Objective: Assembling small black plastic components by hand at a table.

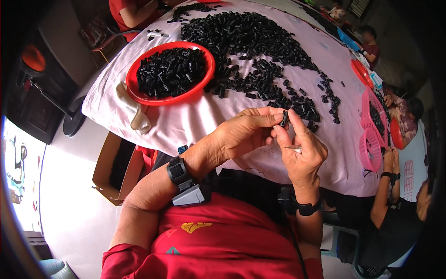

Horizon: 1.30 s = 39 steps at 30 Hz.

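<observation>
"Piece (284, 119), small and black: where's it held?"

"Above the desk (346, 156), toward its near edge, long axis running roughly near-to-far."

"Which hand's nearer?"

"Neither: left hand (244, 132) and right hand (306, 158) touch it, each grip clamped on it from its own side."

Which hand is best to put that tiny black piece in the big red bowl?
Probably the left hand: it is nearer the red bowl and grips the black piece. The right hand is farther away and also seems to hold a pale pointed thing.
</observation>
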Available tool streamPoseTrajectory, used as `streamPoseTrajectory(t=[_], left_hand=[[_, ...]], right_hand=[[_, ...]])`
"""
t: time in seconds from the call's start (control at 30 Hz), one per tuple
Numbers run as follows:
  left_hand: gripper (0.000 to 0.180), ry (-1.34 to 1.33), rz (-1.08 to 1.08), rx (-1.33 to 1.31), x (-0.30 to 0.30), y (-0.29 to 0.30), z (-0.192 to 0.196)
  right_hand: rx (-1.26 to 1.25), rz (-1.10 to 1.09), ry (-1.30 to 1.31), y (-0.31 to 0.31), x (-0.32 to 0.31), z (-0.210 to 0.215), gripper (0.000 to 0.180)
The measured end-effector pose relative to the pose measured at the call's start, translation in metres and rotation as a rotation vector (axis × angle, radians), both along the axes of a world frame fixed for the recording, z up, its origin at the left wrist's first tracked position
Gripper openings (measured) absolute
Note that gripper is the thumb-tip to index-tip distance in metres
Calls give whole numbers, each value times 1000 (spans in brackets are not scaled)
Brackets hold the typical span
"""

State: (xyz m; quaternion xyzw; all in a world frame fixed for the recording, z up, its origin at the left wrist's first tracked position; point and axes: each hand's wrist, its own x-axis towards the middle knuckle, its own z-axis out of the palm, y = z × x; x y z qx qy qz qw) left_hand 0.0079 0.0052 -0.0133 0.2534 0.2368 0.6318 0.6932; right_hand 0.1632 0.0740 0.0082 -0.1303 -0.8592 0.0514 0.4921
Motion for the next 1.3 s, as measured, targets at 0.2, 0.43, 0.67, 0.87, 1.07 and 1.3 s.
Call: streamPoseTrajectory(t=[0.2, 0.43, 0.67, 0.87, 1.07, 1.3], left_hand=[[21, -25, -19, 35, 2, -1, 1], [22, -76, -42, 66, 2, 1, -4], [30, -34, -68, 93, -6, 0, -1], [34, 12, -125, 87, -3, -2, 2], [32, 67, -124, 97, -4, -2, 5], [31, 172, -103, 109, -4, -3, 5]], right_hand=[[204, 5, 89, 7, -3, -7, 33], [281, -24, -21, 1, 3, -4, 25], [-231, -22, -50, -3, 6, 0, 41], [-335, -86, -129, 1, 10, 2, 53], [-298, -106, -144, 7, 10, -1, 60], [-253, -165, -209, 5, 11, 1, 62]])
